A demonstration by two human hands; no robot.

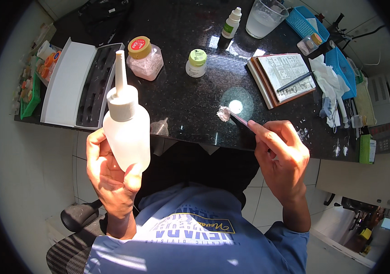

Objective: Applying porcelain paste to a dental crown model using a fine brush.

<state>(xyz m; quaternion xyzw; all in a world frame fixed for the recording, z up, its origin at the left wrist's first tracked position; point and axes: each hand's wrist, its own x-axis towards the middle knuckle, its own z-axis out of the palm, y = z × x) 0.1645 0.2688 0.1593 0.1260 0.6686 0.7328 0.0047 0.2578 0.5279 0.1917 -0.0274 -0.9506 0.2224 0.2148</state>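
My left hand (115, 176) is wrapped round a translucent white squeeze bottle (129, 137) with a ribbed cap and a long nozzle, upright above the desk's near edge. My right hand (282, 153) pinches slim dark tweezers (239, 120), mostly covered by the fingers. At their tip is a whitish fluffy clump (223, 113), likely cotton, close over the desk; whether it touches the surface I cannot tell. Beyond the bottle stands a square clear jar (147, 64) with a gold lid and pale pink contents. A small white jar (197, 64) with a light green lid is right of it.
The black glossy desk (181, 105) carries a white dropper bottle (231, 23) and a clear cup (264, 19) at the back. Notebooks with a pen (286, 80) lie right, near blue baskets (341, 73) and crumpled tissue (329, 82). An open white case (69, 84) is at left.
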